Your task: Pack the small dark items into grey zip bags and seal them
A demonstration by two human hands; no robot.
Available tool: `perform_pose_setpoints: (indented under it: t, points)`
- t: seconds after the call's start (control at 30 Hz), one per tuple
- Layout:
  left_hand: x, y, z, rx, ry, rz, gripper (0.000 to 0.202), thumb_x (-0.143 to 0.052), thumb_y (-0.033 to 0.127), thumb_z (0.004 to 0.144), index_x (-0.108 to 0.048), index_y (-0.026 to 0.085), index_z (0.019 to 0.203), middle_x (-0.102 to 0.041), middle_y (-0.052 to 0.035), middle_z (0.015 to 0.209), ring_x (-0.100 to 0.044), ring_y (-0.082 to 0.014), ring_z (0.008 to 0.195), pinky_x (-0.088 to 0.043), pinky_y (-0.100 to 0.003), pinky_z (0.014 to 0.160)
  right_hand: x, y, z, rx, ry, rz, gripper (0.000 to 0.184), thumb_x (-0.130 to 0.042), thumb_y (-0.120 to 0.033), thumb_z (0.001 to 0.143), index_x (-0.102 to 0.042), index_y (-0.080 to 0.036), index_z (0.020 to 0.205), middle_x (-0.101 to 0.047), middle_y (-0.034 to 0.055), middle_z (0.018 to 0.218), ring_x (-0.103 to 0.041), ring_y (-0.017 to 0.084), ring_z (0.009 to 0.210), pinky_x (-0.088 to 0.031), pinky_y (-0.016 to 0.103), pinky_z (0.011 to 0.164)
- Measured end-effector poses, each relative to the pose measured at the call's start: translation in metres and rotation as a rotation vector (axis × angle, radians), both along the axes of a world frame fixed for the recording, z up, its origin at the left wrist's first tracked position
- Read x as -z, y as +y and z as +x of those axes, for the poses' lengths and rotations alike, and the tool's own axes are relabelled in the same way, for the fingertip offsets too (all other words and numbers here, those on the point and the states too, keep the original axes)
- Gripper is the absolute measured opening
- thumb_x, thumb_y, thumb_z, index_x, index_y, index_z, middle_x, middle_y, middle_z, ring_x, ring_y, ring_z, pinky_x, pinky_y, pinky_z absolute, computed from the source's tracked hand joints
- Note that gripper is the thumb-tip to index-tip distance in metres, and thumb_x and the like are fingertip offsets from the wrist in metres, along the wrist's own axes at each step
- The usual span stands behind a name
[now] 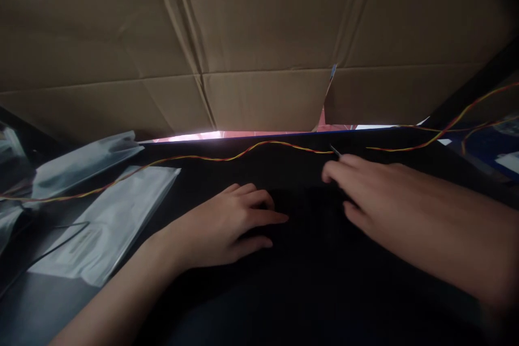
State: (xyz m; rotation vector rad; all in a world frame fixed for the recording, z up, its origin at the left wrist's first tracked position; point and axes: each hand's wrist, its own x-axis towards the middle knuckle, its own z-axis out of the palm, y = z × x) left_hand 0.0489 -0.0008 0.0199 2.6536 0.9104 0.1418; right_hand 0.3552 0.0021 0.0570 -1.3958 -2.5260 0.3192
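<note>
My left hand [231, 224] lies flat on a black surface [308, 281], fingers stretched out and slightly apart, holding nothing. My right hand [365, 189] reaches in from the right with fingers bent, its fingertips pinching a thin dark tool or wire end [334, 151] that sticks up beside them. A twisted red-and-yellow wire [227, 158] runs across the far edge of the black surface from left to the pinch point. A second stretch of the same kind of wire [438, 136] continues up to the right.
A large brown cardboard sheet [259, 38] stands right behind the work area, with a lit gap under it. Silvery plastic bags [105, 227] lie at left, one with a label, another bag [81, 165] behind it. A thin black cable [48, 248] crosses them.
</note>
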Motion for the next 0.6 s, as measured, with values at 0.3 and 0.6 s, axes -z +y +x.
perform_pose_setpoints:
  t: [0.3, 0.6]
  points:
    - [-0.004, 0.003, -0.003, -0.003, -0.045, 0.014, 0.023, -0.066, 0.024, 0.105, -0.074, 0.031, 0.126, -0.072, -0.0025, 0.126, -0.068, -0.0224, 0.112, -0.049, -0.037, 0.101, 0.004, 0.041, -0.053, -0.277, 0.454, -0.710, 0.023, -0.053, -0.034, 0.108, -0.066, -0.025, 0.125, -0.072, 0.0083, 0.123, -0.077, 0.020, 0.087, -0.064, 0.034, 0.065]
    - [-0.014, 0.010, -0.016, -0.135, -0.072, 0.105, 0.019, -0.055, 0.027, 0.108, -0.071, 0.023, 0.098, -0.069, -0.0018, 0.093, -0.065, -0.0186, 0.083, -0.046, -0.033, 0.075, 0.034, 0.066, 0.013, -0.069, 0.646, -0.695, 0.026, -0.080, -0.041, 0.096, -0.062, -0.022, 0.096, -0.065, -0.0029, 0.075, -0.067, 0.014, 0.067, -0.061, 0.025, 0.057]
